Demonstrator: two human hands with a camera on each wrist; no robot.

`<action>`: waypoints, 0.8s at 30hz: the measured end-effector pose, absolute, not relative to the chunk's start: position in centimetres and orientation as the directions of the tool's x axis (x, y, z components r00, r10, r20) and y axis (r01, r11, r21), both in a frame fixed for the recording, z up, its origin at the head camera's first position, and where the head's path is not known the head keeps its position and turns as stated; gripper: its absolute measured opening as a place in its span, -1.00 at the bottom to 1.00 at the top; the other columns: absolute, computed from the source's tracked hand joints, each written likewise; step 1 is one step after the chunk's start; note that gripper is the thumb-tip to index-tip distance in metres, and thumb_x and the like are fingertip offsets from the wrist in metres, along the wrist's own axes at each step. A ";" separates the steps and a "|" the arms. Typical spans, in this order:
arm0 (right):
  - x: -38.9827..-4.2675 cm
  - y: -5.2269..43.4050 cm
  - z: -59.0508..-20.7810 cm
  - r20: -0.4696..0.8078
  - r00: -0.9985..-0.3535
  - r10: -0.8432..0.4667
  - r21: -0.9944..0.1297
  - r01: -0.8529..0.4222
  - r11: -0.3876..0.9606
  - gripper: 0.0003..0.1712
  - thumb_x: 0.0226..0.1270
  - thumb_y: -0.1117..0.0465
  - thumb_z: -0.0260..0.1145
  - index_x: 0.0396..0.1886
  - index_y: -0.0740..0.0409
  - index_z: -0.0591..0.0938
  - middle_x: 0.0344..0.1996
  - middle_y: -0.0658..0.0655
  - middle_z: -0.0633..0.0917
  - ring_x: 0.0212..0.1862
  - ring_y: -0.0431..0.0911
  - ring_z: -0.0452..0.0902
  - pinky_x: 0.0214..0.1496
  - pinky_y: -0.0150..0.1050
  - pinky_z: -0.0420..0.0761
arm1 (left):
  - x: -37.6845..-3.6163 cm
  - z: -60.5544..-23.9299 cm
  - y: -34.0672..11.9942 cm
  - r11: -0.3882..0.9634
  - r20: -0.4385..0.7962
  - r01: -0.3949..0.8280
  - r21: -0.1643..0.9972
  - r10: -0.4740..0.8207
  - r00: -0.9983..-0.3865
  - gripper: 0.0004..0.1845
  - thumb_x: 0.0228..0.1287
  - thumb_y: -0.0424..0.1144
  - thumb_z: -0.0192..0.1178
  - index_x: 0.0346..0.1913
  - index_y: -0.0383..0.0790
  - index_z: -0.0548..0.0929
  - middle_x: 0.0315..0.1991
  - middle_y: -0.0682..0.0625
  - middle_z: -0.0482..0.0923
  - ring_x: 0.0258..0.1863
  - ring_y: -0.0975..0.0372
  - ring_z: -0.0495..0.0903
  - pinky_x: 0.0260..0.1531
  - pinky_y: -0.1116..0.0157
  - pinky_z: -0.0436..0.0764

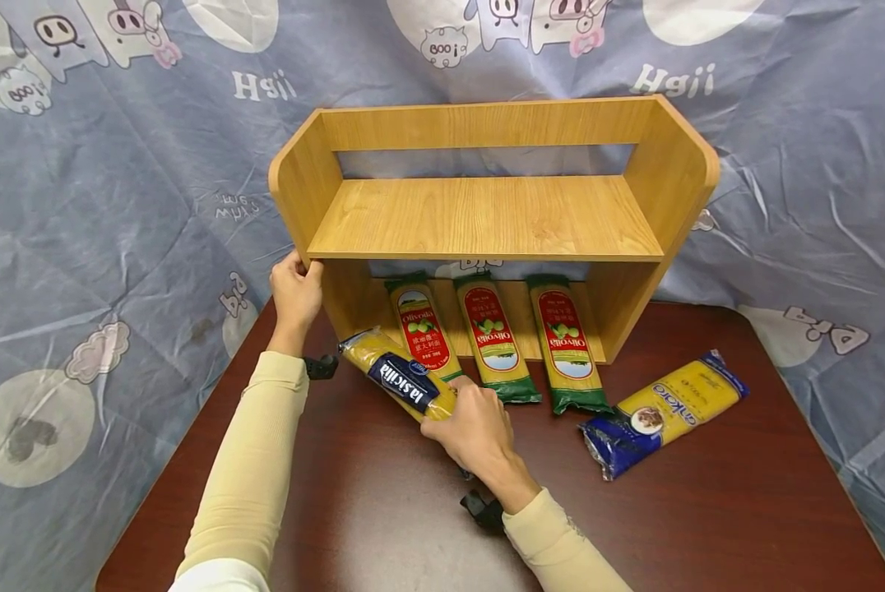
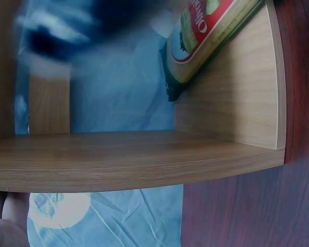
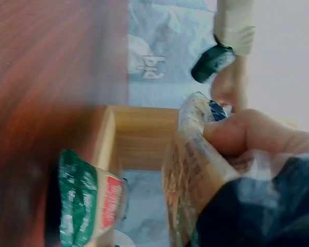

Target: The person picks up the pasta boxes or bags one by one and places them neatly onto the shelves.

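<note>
My right hand grips the near end of a yellow pasta pack with a dark blue "la Sicilia" label. The pack is tilted, held in front of the lower left of a wooden shelf. My left hand holds the shelf's left side panel near the middle board; in the left wrist view, only part of its fingers shows. Three green-ended Olivoilà pasta packs, the left, middle and right, lean side by side in the lower compartment. The held pack partly covers the left one.
A blue and yellow Ankara pasta pack lies on the dark red-brown table, right of the shelf. Behind the table hangs a grey-blue printed cloth. The shelf's upper board sits above the packs.
</note>
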State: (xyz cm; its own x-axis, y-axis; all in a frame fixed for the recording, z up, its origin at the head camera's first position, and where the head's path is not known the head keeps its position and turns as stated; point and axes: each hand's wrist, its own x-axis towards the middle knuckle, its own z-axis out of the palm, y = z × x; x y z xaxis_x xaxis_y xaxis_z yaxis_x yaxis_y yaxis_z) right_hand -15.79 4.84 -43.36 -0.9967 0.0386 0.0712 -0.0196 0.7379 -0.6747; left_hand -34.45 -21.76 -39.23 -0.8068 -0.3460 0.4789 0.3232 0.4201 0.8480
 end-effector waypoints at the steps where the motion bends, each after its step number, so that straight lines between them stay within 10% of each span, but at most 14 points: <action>1: -15.7 5.0 -43.1 0.072 -0.997 0.037 -0.675 -0.022 0.738 -0.22 -0.17 -0.05 0.63 0.10 0.16 0.66 -0.47 0.05 0.65 -0.53 -0.10 0.48 -0.55 -0.20 0.45 | -34.5 -39.3 -21.8 0.422 0.477 0.319 0.848 -0.348 -0.807 -0.80 0.35 -0.38 0.17 -0.11 -0.40 0.75 -0.36 -0.30 0.72 -0.45 0.25 0.59 -0.52 0.44 0.46; 24: -13.8 9.6 -36.4 0.122 -0.991 0.056 -0.706 -0.047 0.707 -0.23 -0.13 0.02 0.60 0.14 0.25 0.64 -0.36 0.17 0.72 -0.49 -0.06 0.55 -0.52 -0.23 0.53 | -34.2 -39.2 -21.6 0.415 0.479 0.327 0.849 -0.344 -0.808 -0.79 0.36 -0.37 0.17 -0.10 -0.38 0.76 -0.35 -0.30 0.72 -0.42 0.15 0.66 -0.52 0.45 0.49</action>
